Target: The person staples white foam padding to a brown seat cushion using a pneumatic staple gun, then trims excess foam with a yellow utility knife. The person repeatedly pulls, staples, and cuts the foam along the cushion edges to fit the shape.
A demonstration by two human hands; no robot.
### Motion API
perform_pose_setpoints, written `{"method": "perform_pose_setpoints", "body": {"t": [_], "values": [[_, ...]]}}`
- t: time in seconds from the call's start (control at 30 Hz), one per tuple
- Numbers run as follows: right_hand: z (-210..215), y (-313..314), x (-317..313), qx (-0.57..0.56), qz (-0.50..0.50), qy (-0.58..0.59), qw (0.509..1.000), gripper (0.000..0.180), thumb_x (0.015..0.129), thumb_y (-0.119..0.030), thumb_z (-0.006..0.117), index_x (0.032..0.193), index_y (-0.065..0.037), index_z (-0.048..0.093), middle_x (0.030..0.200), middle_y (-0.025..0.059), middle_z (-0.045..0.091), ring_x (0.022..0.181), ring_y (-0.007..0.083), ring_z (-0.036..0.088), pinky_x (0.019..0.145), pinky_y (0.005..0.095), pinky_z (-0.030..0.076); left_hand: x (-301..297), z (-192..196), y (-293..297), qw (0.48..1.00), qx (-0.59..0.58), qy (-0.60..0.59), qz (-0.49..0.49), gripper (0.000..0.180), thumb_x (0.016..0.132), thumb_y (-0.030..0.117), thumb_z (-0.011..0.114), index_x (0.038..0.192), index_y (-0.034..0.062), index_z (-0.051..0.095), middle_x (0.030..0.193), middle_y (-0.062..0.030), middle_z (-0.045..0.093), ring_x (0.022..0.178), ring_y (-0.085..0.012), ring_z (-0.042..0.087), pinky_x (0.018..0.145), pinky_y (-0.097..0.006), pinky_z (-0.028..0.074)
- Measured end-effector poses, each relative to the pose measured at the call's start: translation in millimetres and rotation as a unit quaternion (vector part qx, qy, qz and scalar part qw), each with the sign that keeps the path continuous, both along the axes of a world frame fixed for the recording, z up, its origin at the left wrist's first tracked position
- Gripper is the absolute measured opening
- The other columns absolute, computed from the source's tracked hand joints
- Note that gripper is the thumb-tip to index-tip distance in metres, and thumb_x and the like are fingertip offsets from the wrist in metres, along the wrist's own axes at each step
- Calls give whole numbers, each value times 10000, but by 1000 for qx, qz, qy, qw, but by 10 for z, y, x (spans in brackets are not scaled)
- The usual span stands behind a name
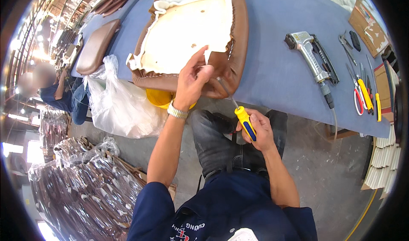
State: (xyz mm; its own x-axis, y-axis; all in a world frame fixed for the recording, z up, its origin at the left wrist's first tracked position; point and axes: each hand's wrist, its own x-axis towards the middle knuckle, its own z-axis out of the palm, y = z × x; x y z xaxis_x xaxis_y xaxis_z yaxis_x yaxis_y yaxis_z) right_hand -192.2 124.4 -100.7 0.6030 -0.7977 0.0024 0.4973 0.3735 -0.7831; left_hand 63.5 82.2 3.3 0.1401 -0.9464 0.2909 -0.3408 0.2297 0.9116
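A brown leather-look seat cushion lies upside down on the blue-covered table, its pale board underside facing up. Staples run along its folded edges. At the near right corner my left hand pinches a small flap of white lining between thumb and fingers. My right hand is closed round the yellow and blue handle of a screwdriver. The screwdriver's shaft points up and left, with its tip at the brown cover of that same corner, close to my left fingers.
On the table's right lie a staple gun with a hose, pliers, red-handled cutters and more screwdrivers. Left are another brown cushion, plastic sheeting, a yellow bucket and a person. Wrapped brown pieces stand lower left.
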Motion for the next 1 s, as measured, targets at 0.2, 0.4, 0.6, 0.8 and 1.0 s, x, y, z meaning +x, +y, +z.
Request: {"method": "perform_pose_setpoints", "body": {"t": [0.2, 0.4, 0.6, 0.8, 1.0], "values": [[621, -18, -159, -159, 21, 166, 973, 368, 1091, -271, 547, 1360, -44, 656, 927, 52, 735, 629, 71, 563, 595, 230, 484, -180, -419, 805, 931, -108, 327, 117, 714, 1102, 574, 347, 1450, -25, 524, 1191, -126, 676, 1142, -226, 609, 1013, -363, 468], [484, 276, 143, -374, 28, 333, 865, 328, 1028, -201, 601, 1318, -62, 662, 1021, 178, 714, 907, 402, 696, 796, 444, 565, -709, -907, 1477, 826, 148, 519, 167, 704, 1122, 539, 298, 1358, -58, 586, 1101, -167, 739, 974, -237, 682, 873, -352, 503], [572, 557, 341, -380, 58, 401, 832, 334, 1010, -208, 619, 1302, -53, 664, 1050, 182, 707, 930, 407, 697, 803, 448, 564, 776, -1554, 1311, 844, 70, 507, 161, 546, 1110, 478, 388, 1278, 6, 605, 1068, -124, 734, 941, -245, 689, 840, -368, 523], [1120, 175, -761, -214, -186, 370, 885, 412, 1010, -283, 648, 1327, -21, 670, 1031, 106, 737, 738, 149, 662, 630, 315, 537, 934, -948, 1260, 906, 85, 104, 401, 567, 1079, 402, 563, 1477, 0, 520, 1223, -143, 682, 1100, -234, 636, 951, -316, 484], [867, -1125, -2694, -256, -411, 636, 601, 413, 1061, -256, 600, 1421, -55, 588, 1048, 65, 674, 748, 84, 557, 636, 228, 442, 74, -47, 614, 941, -126, -199, 244, 344, 1029, 260, 653, 1247, -1, 705, 1092, -111, 720, 1005, -257, 642, 892, -359, 497]]}}
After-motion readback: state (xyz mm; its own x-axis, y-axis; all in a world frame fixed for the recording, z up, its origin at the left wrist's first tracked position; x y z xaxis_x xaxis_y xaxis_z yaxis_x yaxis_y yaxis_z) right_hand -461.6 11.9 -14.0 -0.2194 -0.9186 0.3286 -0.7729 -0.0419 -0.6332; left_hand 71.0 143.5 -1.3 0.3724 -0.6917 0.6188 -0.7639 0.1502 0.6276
